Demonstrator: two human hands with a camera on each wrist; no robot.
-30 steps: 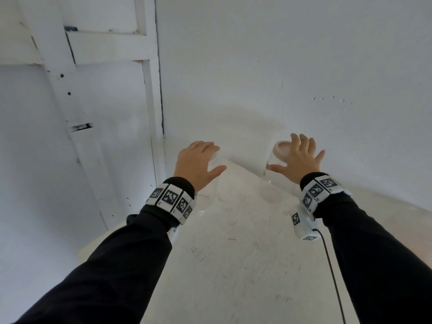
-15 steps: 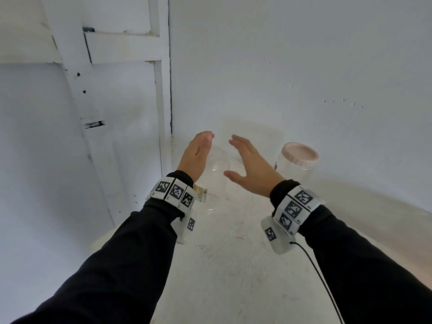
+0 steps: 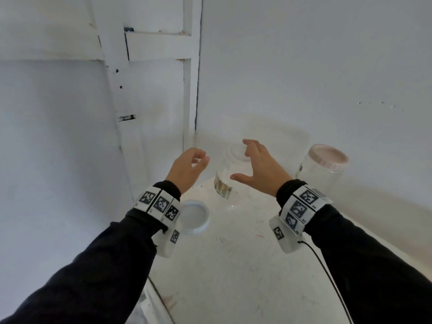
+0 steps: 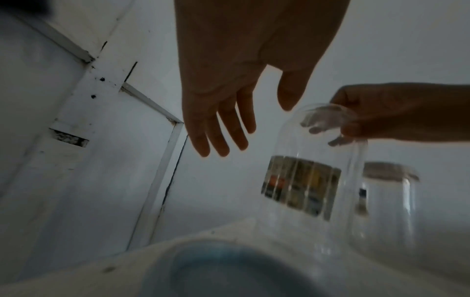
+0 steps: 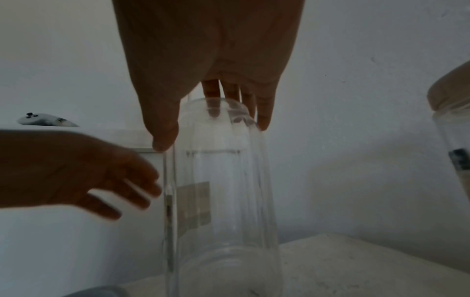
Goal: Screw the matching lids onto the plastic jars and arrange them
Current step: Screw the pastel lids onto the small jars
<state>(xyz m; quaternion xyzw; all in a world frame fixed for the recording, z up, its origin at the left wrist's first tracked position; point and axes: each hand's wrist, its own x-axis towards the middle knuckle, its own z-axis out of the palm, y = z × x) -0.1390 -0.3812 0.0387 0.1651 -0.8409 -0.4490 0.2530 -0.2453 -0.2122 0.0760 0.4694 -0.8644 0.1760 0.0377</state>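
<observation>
Two clear plastic jars and two lids are in view, on a white table (image 3: 233,265) set into a white corner. Farthest left lies the loose lid (image 3: 195,216) – pale blue-white, flat on the table, just under the left wrist and not on any jar. Above it the left hand (image 3: 187,169) hovers with fingers loosely spread, holding nothing and a little apart from the jar beside it. That open jar (image 3: 228,183) stands upright with a small printed label (image 3: 222,189) on its side and no lid. The right hand (image 3: 259,167) reaches over its mouth, fingers arched down; the thumb is held apart on the near side. Farthest right stands the second jar (image 3: 320,171), already capped with a pinkish lid (image 3: 328,156), well clear of both hands.

The head view leaves it unclear whether the right hand touches the open jar. The left wrist view settles it – the right fingertips (image 4: 318,128) curl over the rim and dip inside the mouth. The right wrist view shows the thumb (image 5: 162,138) down the outside wall, so the hand pinches the rim.
</observation>
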